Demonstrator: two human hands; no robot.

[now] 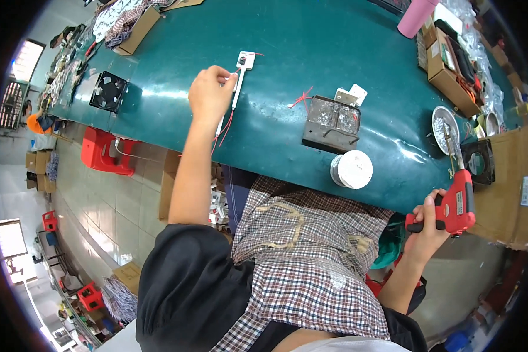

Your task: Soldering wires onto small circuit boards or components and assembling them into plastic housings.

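Note:
My left hand (211, 94) is over the table, its thumb and fingertips pinched together beside a slim white strip (239, 91). What sits between those fingertips is too small to make out. At the strip's far end lies a white square part (250, 58) with a dark piece on it and a red lead. Thin red wires (226, 127) trail from the near end toward the table edge. My right hand (427, 232) is wrapped round the grip of a red soldering gun (456, 202) at the right table edge. Its metal tip reaches over a round metal bowl (439, 120).
A dark metal tray box (322, 138) stands mid-table, with small white parts (353, 94) behind it and red wire pieces (303, 98) beside it. A solder spool (355, 169) stands at the front edge. Black fans (108, 92) and a pink bottle (416, 19) flank the green table (276, 32).

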